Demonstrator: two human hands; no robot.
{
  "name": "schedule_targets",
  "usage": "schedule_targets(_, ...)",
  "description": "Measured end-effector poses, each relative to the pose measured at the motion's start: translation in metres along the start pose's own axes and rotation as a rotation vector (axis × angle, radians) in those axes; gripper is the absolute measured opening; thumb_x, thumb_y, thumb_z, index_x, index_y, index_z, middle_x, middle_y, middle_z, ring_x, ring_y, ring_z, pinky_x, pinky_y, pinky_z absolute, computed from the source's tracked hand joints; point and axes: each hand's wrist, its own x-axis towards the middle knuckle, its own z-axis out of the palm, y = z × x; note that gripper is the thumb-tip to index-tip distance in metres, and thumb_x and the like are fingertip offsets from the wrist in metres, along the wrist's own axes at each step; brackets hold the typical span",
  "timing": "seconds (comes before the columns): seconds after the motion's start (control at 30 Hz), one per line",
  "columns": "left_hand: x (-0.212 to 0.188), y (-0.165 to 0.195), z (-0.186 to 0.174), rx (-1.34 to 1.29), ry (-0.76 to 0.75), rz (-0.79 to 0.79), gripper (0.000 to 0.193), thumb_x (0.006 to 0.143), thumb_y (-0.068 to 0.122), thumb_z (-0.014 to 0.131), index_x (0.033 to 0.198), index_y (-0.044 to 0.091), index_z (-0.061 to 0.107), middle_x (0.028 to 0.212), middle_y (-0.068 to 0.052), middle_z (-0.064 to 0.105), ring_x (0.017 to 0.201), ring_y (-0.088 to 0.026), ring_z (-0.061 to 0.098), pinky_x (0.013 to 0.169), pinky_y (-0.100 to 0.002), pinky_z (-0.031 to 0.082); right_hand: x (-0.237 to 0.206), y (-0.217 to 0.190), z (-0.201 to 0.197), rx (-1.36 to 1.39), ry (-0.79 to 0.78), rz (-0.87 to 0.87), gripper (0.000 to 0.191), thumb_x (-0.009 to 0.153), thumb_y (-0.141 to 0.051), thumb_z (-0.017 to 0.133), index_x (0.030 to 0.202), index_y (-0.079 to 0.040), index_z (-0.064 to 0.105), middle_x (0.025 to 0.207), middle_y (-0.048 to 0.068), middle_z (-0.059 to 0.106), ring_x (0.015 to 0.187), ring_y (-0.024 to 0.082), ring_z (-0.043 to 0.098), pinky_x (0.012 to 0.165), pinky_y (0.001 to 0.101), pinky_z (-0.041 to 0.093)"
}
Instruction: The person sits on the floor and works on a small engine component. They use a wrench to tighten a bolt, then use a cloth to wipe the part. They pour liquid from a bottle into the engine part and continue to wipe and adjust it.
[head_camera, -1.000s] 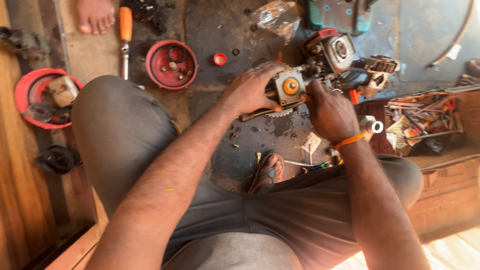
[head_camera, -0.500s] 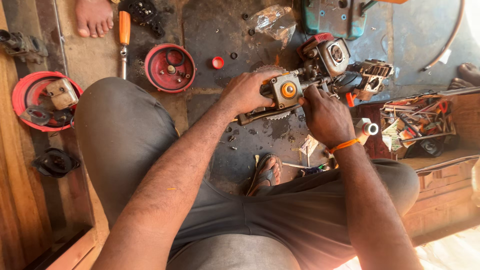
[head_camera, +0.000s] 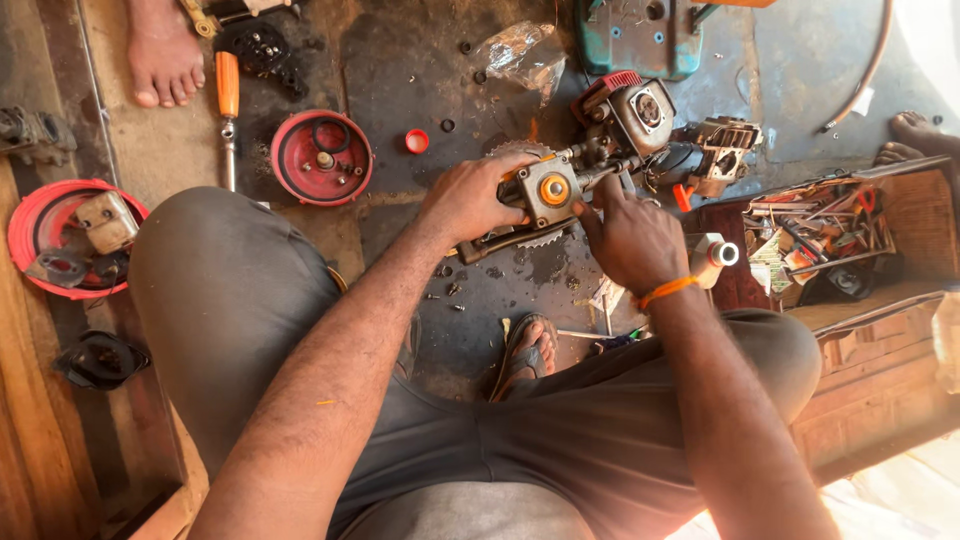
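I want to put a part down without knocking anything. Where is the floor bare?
Bare dark floor lies between the red round cover and the plastic bag, near the small red cap. Crowded: around the engine assembly under both hands, and the tool tray at right.

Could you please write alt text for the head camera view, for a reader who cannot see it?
Seen from above, a seated person's left hand and right hand grip a small engine assembly on a grimy floor, among a red round cover, an orange-handled screwdriver and a wooden toolbox.
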Motion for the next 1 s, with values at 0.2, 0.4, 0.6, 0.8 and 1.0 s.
schedule_targets(0.2, -0.003, -0.005, 0.0, -0.014, 0.042, 0.066, 0.08, 0.068, 0.03, 0.092, 0.141, 0.03, 0.058, 0.124, -0.007, 0.074, 0.113, -0.028, 0.071, 0.097, -0.042, 0.055, 0.0, 0.0, 0.006, -0.067, -0.078, 0.142, 0.045, 0.111, -0.052, 0.045, 0.097, -0.015, 0.066, 0.086, 0.019, 0.072, 0.085, 0.043, 0.069, 0.075, 0.0557, 0.052)
schedule_targets(0.4, -0.005, -0.002, -0.002, -0.029, 0.04, 0.072, 0.079, 0.068, 0.034, 0.092, 0.139, 0.029, 0.059, 0.123, -0.008, 0.073, 0.111, -0.029, 0.071, 0.094, -0.042, 0.056, 0.001, 0.007, 0.008, -0.042, -0.07, 0.08, 0.041, 0.111, -0.046, 0.045, 0.099, -0.011, 0.062, 0.085, 0.021, 0.071, 0.079, 0.045, 0.068, 0.069, 0.0572, 0.051)
schedule_targets(0.6, -0.005, -0.001, -0.004, -0.033, 0.051, 0.083, 0.075, 0.071, 0.026, 0.087, 0.141, 0.03, 0.059, 0.122, -0.008, 0.075, 0.11, -0.029, 0.072, 0.094, -0.042, 0.057, 0.0, 0.01, 0.013, 0.016, -0.058, -0.008, 0.032, 0.108, -0.036, 0.045, 0.108, -0.007, 0.058, 0.088, 0.022, 0.07, 0.075, 0.045, 0.068, 0.063, 0.0562, 0.051)
schedule_targets(0.8, -0.004, -0.001, -0.001, -0.042, 0.053, 0.073, 0.08, 0.066, 0.026, 0.09, 0.14, 0.029, 0.059, 0.12, -0.009, 0.074, 0.108, -0.029, 0.071, 0.094, -0.042, 0.055, -0.002, 0.012, 0.013, 0.128, 0.058, -0.111, 0.037, 0.106, -0.041, 0.051, 0.111, -0.005, 0.056, 0.091, 0.023, 0.071, 0.078, 0.045, 0.068, 0.066, 0.0562, 0.051)
schedule_targets(1.0, -0.003, -0.004, 0.001, -0.017, 0.027, 0.058, 0.079, 0.069, 0.028, 0.09, 0.141, 0.029, 0.058, 0.121, -0.008, 0.075, 0.11, -0.027, 0.072, 0.095, -0.042, 0.056, -0.001, 0.011, 0.013, -0.014, -0.156, 0.154, 0.041, 0.111, -0.049, 0.045, 0.102, -0.013, 0.063, 0.088, 0.019, 0.072, 0.086, 0.042, 0.069, 0.078, 0.0548, 0.052)
